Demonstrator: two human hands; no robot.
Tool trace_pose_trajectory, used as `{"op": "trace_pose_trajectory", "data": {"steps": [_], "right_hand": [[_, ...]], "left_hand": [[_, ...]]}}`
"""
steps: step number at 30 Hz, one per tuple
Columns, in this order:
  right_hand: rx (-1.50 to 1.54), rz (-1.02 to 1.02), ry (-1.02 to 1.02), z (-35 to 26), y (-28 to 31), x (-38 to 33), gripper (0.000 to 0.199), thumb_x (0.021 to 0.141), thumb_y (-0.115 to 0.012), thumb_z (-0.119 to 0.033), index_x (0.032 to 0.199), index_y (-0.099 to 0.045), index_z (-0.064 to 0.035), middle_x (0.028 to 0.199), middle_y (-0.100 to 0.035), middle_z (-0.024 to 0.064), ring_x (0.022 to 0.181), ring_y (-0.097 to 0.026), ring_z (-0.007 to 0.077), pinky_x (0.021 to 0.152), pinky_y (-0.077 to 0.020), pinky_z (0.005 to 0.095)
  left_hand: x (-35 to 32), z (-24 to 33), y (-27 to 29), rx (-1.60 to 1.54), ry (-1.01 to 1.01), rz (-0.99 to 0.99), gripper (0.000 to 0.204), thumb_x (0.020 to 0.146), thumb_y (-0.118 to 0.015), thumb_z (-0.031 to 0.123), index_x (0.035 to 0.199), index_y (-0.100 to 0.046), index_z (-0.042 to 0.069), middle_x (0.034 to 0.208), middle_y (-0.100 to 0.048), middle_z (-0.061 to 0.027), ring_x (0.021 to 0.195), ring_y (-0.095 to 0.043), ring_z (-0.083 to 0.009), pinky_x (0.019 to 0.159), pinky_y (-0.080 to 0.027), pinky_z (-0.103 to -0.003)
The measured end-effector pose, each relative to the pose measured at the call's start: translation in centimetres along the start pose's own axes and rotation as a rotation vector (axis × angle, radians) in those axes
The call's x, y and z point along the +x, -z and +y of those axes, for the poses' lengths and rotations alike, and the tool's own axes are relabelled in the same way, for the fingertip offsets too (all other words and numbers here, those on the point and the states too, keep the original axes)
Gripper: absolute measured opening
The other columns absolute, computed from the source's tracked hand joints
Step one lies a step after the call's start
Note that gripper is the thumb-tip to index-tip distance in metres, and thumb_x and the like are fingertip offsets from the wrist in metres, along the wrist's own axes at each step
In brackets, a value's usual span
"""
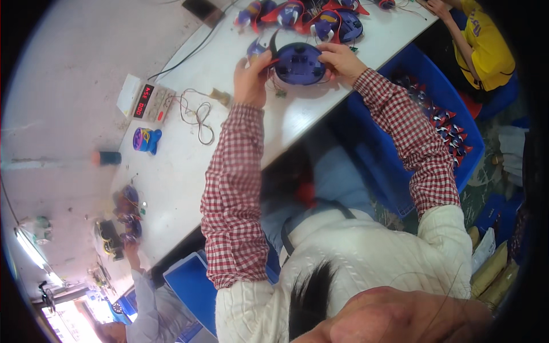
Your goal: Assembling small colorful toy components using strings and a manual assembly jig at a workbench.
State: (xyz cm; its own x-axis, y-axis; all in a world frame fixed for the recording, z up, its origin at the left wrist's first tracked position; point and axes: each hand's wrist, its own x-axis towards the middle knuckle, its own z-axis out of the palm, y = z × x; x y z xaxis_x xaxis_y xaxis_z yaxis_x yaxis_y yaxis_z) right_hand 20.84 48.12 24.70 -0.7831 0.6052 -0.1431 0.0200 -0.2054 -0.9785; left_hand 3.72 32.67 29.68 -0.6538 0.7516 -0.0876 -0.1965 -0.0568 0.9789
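A round, dark purple plastic toy shell [298, 64] is held above the white table, its inner side with molded posts and compartments facing me. My left hand [251, 77] closes on its left edge, where a curved black and red piece sticks out. My right hand [341, 62] pinches the right rim between thumb and fingers. Below the shell hangs a small green circuit board [279, 92] on thin wires. Just beyond it lies another purple toy part with yellow [257, 50], partly hidden by my left hand.
Several purple and red toy parts [289, 14] crowd the table's far end. A power supply [153, 103] with leads and a blue pot [147, 140] stand left. A blue bin [457, 151] of parts is at right. One person in yellow [486, 48] and another in grey [157, 308] work nearby.
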Motion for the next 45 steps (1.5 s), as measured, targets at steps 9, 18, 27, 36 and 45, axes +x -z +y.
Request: {"op": "trace_pose_trajectory", "data": {"steps": [9,18,27,36,45], "right_hand": [[0.108,-0.135,0.137,-1.1,-1.4,-7.7,0.038,0.086,-0.055,-0.006,0.122,-0.051,0.0045,0.086,-0.064,0.0089,0.046,-0.053,0.0071,0.039,-0.0435,0.0152],[0.234,-0.210,0.146,-0.9,-5.1,-9.0,0.038,0.086,-0.054,-0.004,0.122,-0.050,0.0044,0.095,-0.064,0.0107,0.044,-0.051,0.0069,0.039,-0.0430,0.0133],[0.202,-0.489,-0.088,1.2,-15.4,-9.2,0.034,0.087,-0.053,-0.005,0.119,-0.049,0.0053,0.087,-0.062,0.0111,0.046,-0.051,0.0081,0.039,-0.0412,0.0150],[0.527,-0.484,-0.556,3.9,-17.8,-4.8,0.031,0.087,-0.052,-0.005,0.116,-0.049,0.0052,0.082,-0.059,0.0105,0.048,-0.050,0.0090,0.037,-0.0368,0.0166],[0.437,-0.532,-0.356,3.8,-17.2,-4.5,0.032,0.088,-0.051,-0.007,0.118,-0.051,0.0061,0.081,-0.059,0.0097,0.050,-0.050,0.0089,0.037,-0.0359,0.0170]], "left_hand": [[-14.4,0.2,5.9,-0.754,-0.196,-0.207,0.038,0.084,-0.060,0.009,0.117,-0.051,-0.006,0.114,-0.058,-0.0157,0.106,-0.056,-0.0274,0.097,-0.046,-0.039],[-29.2,-1.5,15.4,-0.661,-0.234,0.328,0.051,0.084,-0.060,0.009,0.131,-0.041,0.001,0.117,-0.057,-0.0162,0.109,-0.055,-0.0278,0.100,-0.042,-0.038],[-34.7,1.5,19.4,-0.072,-0.450,0.515,0.064,0.080,-0.060,-0.004,0.137,-0.034,0.005,0.130,-0.048,-0.0128,0.112,-0.052,-0.0236,0.095,-0.043,-0.032],[-24.7,-0.1,26.0,0.261,-0.125,0.607,0.058,0.073,-0.075,0.008,0.122,-0.045,0.003,0.115,-0.051,-0.0143,0.103,-0.052,-0.0247,0.092,-0.045,-0.032],[-21.9,-1.2,28.0,0.421,-0.114,0.691,0.057,0.071,-0.079,0.016,0.115,-0.048,-0.001,0.108,-0.055,-0.0163,0.098,-0.055,-0.0251,0.089,-0.047,-0.033]]}}
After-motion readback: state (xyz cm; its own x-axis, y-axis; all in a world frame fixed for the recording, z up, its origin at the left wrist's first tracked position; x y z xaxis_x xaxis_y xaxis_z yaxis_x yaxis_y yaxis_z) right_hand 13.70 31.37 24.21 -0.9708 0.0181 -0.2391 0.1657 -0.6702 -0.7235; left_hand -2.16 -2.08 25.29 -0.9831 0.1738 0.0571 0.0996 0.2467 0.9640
